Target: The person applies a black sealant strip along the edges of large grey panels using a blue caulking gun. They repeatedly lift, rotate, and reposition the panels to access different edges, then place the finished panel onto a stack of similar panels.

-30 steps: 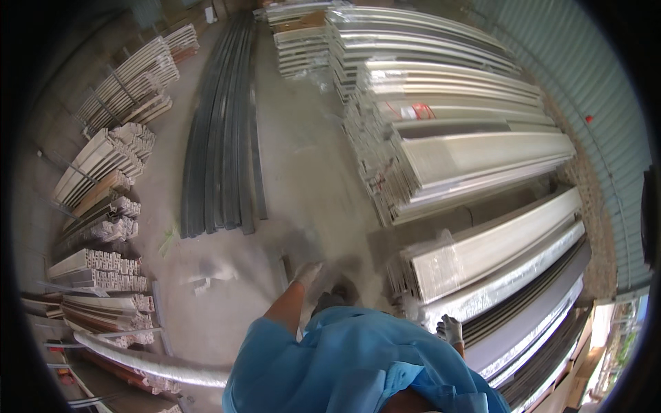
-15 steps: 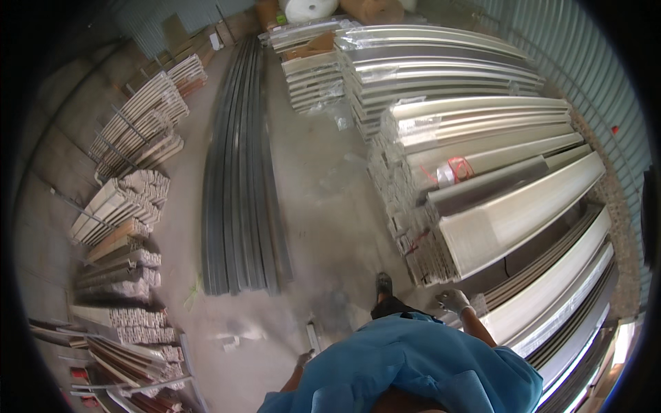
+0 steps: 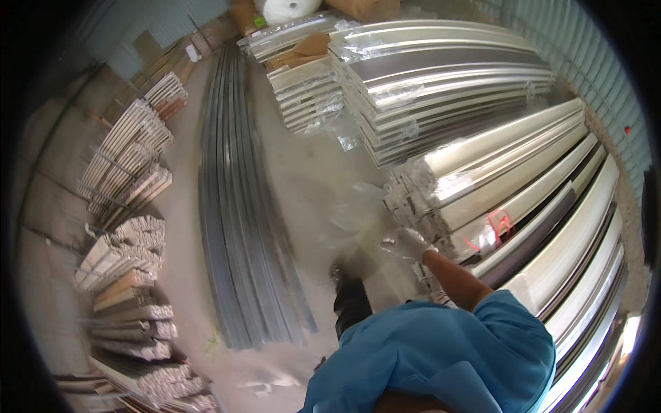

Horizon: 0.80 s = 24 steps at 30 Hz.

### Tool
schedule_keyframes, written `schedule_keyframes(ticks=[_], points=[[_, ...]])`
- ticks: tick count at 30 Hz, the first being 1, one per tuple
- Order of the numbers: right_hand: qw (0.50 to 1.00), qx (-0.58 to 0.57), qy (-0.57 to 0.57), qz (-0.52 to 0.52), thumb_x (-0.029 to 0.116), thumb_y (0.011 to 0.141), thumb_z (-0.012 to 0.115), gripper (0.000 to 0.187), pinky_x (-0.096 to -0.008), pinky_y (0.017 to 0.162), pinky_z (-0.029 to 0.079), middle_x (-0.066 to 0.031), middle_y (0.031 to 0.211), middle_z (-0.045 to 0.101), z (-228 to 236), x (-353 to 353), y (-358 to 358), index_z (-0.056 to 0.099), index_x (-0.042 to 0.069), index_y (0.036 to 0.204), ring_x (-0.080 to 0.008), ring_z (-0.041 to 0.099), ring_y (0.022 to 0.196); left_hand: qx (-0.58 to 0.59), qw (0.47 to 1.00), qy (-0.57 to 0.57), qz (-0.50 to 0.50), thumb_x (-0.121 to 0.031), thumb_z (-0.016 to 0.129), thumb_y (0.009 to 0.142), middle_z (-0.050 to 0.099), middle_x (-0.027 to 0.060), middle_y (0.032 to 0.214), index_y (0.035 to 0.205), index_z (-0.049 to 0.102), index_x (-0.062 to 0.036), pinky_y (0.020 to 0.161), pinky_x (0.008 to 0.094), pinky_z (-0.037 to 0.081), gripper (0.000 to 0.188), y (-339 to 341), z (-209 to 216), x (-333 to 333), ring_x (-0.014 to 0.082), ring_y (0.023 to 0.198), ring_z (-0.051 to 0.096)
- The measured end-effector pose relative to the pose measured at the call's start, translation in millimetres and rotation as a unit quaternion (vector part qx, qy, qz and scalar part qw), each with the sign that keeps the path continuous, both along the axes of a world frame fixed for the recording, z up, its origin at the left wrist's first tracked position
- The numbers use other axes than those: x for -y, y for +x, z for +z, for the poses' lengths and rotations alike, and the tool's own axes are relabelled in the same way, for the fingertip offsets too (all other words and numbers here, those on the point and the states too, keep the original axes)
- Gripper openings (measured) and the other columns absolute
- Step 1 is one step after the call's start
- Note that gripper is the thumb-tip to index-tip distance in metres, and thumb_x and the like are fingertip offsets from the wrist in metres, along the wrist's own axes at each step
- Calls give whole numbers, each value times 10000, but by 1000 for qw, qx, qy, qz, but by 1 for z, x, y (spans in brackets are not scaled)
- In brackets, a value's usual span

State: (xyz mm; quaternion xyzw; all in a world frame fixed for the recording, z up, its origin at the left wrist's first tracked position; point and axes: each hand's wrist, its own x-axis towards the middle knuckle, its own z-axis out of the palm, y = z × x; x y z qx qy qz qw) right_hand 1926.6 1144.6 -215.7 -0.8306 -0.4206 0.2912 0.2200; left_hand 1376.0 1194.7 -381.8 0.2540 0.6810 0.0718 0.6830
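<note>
My right hand (image 3: 410,245), in a pale glove, reaches forward with its fingers apart and nothing seen in it. It hangs beside the ragged ends of a stack of long cream panels (image 3: 482,155); whether it touches them I cannot tell. Only a dark sliver of my left hand (image 3: 320,363) shows past the blue shirt, its fingers hidden. Ahead of it, a bundle of long dark grey strips (image 3: 237,227) lies on the concrete floor.
Racked bundles of long profiles (image 3: 127,151) line the left side. More wrapped panels (image 3: 441,69) are piled at the far right, near a corrugated wall (image 3: 592,62). A white roll (image 3: 292,8) stands at the back. A red strap (image 3: 499,224) lies on the right stack.
I have stepped forward and my view has turned. My right hand has swung forward beside the panel ends. My left hand has mostly slipped behind the shirt; the pale bar near it is out of sight.
</note>
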Motion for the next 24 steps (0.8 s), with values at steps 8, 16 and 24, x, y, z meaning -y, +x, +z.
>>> schedule_keyframes(ticks=[8,16,24], points=[[995,-44,16,-93,420,938,651,305,-412,867,549,-107,1061,746,18,-123,68,750,169,1079,-290,708,971,105,992,47,-54,-418,585,1027,665,187,1123,1360,492,25,789,453,593,562,161,-1,-341,335,916,680],[926,-200,138,-289,248,951,684,292,-325,759,552,-81,929,744,-3,-203,196,730,45,1156,-170,692,815,237,892,221,-317,-351,639,1004,635,136,1224,1337,595,-88,863,397,571,426,622,155,-535,232,1004,658],[843,-290,247,-380,214,995,660,283,-290,692,529,-37,844,688,14,-301,337,704,-22,1146,-101,630,752,276,764,307,-496,-318,722,971,722,99,1137,1299,641,29,938,323,540,484,915,234,-518,187,1029,683]])
